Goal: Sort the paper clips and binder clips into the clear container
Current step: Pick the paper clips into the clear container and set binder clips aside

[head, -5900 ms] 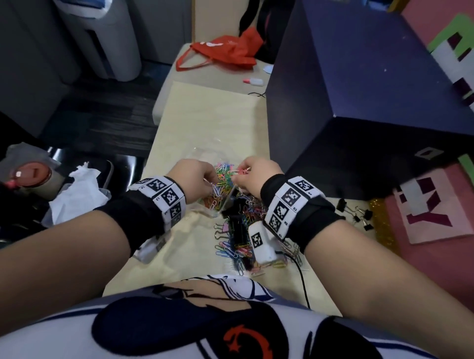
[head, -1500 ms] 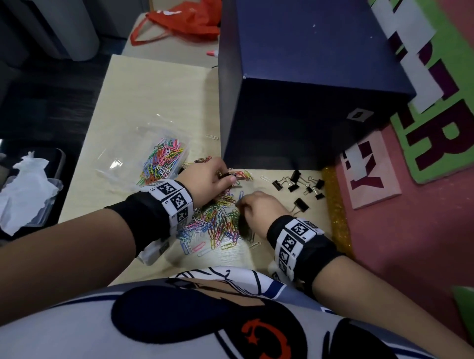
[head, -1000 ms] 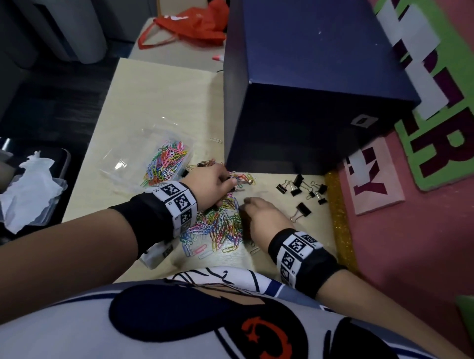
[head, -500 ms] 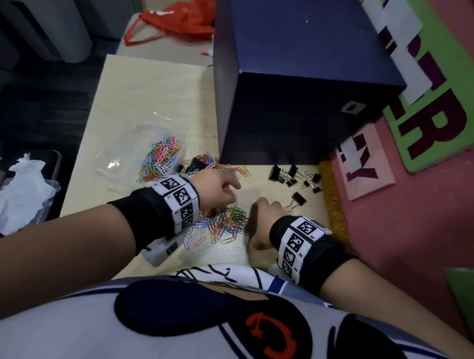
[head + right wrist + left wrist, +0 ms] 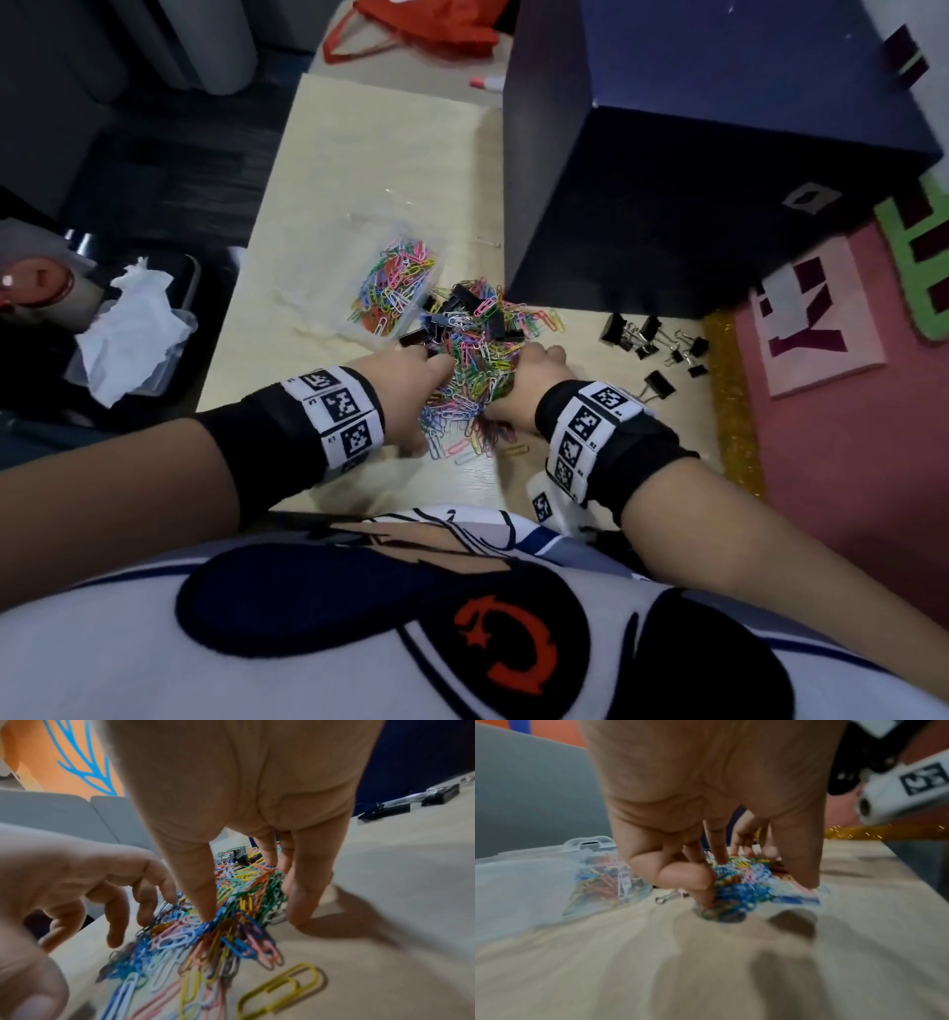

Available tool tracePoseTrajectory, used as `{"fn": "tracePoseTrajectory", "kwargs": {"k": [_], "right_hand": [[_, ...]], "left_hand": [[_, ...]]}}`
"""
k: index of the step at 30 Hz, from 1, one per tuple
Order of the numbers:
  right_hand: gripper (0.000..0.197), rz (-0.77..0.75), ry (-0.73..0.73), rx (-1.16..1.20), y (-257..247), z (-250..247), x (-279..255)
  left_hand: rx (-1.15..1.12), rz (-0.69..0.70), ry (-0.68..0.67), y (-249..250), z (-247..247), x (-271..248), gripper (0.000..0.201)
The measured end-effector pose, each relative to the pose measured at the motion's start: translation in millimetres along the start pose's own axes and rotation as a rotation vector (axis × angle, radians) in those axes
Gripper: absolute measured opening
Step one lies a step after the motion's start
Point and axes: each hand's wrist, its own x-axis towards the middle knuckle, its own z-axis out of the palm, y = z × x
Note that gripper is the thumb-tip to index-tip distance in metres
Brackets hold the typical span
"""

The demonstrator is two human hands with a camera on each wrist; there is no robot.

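Paper clips (image 5: 475,360), mid-frame between both cupped, uncurled hands (image 5: 411,383) (image 5: 524,383), are light, slippery, tangling; scoop beneath the heap.

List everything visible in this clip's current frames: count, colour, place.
paper clip pile: many, mixed colours, table centre, black binder clips mixed in
clear container: one, holds paper clips, left of the pile
binder clips: several, black, right of the pile
box: one, dark blue, table right
bag: one, red, far end
tissue: white, left of the table
left hand: on the pile
right hand: on the pile
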Motion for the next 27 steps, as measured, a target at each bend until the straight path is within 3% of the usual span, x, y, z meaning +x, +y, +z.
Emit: {"fn": "tracePoseTrajectory", "kwargs": {"k": [2,4,7,10,12,17,24,27], "right_hand": [[0.109,-0.001,0.006,-0.049,-5.5,8.0,-0.6],[0.117,-0.007,0.047,-0.105,-11.2,18.4,0.3],[0.099,-0.021,0.122,-0.094,-15.6,29.0,0.6],[0.070,-0.088,0.161,-0.022,-13.7,34.8,1.0],[0.050,-0.126,0.181,0.029,-10.8,35.2,1.4],[0.024,-0.163,0.226,0.100,-3.2,29.8,3.8],[0.018,-0.089,0.277,0.152,4.8,18.7,5.4],[0.014,-0.051,0.272,0.159,0.8,6.7,7.5]], "left_hand": [[0.044,0.003,0.011,0.5,9.1,-0.3,0.088],[0.064,0.006,0.048,1.8,15.9,1.2,0.084],[0.052,0.004,0.114,4.7,17.7,2.2,0.061],[0.029,0.021,0.168,4.3,16.2,5.9,0.031],[0.034,0.041,0.188,2.4,15.3,9.6,0.023],[0.074,0.069,0.199,-0.2,15.3,14.8,0.021],[-0.045,0.132,0.199,-7.5,11.5,14.8,0.023],[-0.085,0.166,0.261,-10.6,3.7,13.7,0.026]]}}
